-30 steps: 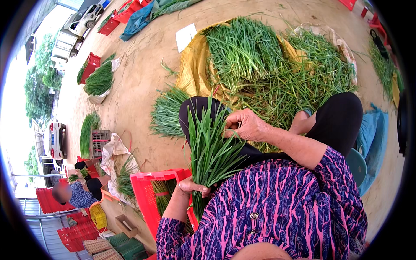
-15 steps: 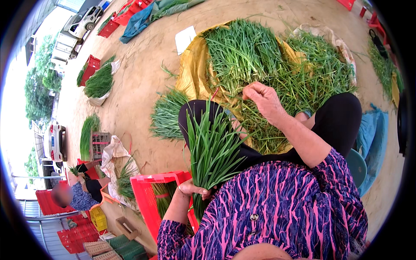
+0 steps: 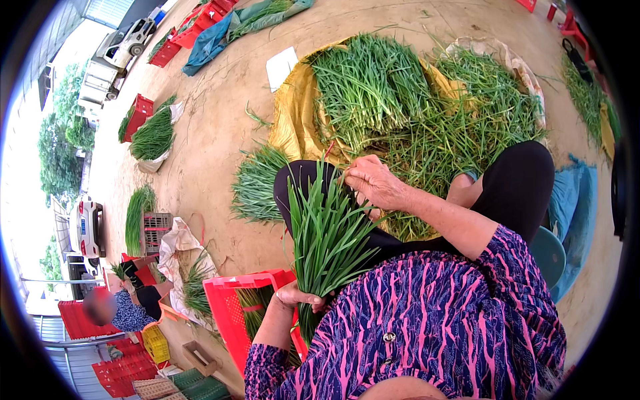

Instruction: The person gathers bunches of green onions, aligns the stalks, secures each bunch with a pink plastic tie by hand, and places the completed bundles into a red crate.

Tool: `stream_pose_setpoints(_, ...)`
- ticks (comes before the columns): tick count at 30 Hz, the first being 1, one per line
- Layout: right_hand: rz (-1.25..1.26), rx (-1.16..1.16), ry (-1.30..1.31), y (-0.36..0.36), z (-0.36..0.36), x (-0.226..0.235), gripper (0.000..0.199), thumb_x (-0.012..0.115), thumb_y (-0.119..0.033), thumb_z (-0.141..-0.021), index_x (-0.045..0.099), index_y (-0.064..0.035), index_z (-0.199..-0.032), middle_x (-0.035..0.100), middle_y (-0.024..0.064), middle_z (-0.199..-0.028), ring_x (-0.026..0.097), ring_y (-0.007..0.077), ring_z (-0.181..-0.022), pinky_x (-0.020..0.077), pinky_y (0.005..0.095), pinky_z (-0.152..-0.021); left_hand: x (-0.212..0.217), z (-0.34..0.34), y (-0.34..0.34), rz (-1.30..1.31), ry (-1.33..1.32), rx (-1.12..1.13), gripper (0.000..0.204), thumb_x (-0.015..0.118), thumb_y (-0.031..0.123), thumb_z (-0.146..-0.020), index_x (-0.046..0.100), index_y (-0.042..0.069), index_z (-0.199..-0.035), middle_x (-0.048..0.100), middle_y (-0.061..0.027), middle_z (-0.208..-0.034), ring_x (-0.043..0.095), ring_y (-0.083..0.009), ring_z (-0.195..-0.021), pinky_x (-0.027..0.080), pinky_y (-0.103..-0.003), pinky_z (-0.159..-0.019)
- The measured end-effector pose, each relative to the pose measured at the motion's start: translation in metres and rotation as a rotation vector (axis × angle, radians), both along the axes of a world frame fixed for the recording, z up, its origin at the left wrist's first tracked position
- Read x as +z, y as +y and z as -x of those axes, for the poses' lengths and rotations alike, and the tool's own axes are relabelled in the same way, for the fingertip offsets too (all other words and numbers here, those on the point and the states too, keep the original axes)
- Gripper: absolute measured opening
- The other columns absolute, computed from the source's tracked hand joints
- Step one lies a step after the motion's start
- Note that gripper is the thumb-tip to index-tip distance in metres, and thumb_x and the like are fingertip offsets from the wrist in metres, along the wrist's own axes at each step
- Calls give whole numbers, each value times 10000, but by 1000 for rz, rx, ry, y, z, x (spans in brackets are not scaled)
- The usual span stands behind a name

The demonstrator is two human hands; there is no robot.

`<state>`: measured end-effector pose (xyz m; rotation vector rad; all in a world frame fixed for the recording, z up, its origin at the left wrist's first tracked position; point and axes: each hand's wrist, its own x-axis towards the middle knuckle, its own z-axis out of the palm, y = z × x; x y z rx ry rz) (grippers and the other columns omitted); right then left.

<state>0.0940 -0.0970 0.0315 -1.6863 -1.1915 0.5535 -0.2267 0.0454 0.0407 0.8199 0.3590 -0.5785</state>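
My left hand (image 3: 301,295) is wrapped round the lower part of a bunch of long, flat-leaved garlic chives (image 3: 327,233), whose green blades fan upward over my lap. My right hand (image 3: 377,183) is at the upper right of that bunch, beside the leaf tips. Its fingers are pinched together; what they hold, if anything, I cannot make out. Ahead of my knees lies a big pile of chives (image 3: 370,83) on a yellow woven sheet (image 3: 293,117). Looser, tangled chives (image 3: 487,100) spread to its right.
A red crate (image 3: 223,293) with tied bunches stands at my left. Beyond my left knee are more chives (image 3: 260,183). A teal basin (image 3: 548,257) and blue sheet (image 3: 577,223) lie at my right. A co-worker (image 3: 133,303) sits far left among crates.
My right hand has moved left and toward me, from the edge of the chive pile to the tips of the held bunch. My left hand keeps its hold.
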Motion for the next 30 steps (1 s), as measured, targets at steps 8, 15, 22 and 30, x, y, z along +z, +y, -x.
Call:
stream_pose_setpoints(8,-9,99,113,0,-1,10,217,689,-351,-827,707,-170,-945,609,40,-987,484,258,-1064,357,397,-978,2,1,-3,2,7,27,431,764,134,-728,574,-79,-1050,557,-100,-646,521,-185,-528,409,-305,-500)
stream_pose_setpoints(15,-7,95,137,6,2,1,292,795,-358,-715,698,-135,-877,613,26,-925,493,247,-1041,375,371,-950,0,0,-2,8,1,12,431,765,131,-729,570,-81,-1050,559,-101,-656,521,-187,-529,403,-304,-493)
stream_pose_setpoints(22,-43,152,192,5,5,5,206,788,-225,-706,644,-89,-764,590,27,-867,505,237,-1051,364,384,-957,1,3,-2,8,7,35,428,768,129,-722,573,-78,-1042,565,-106,-676,523,-183,-530,404,-301,-491)
stream_pose_setpoints(30,-164,-435,-177,3,-25,10,291,697,-358,-805,600,-111,-686,621,45,-841,538,220,-1042,314,472,-997,-3,-4,1,-17,21,6,451,762,140,-721,585,-76,-1075,583,-98,-673,539,-191,-538,433,-312,-512)
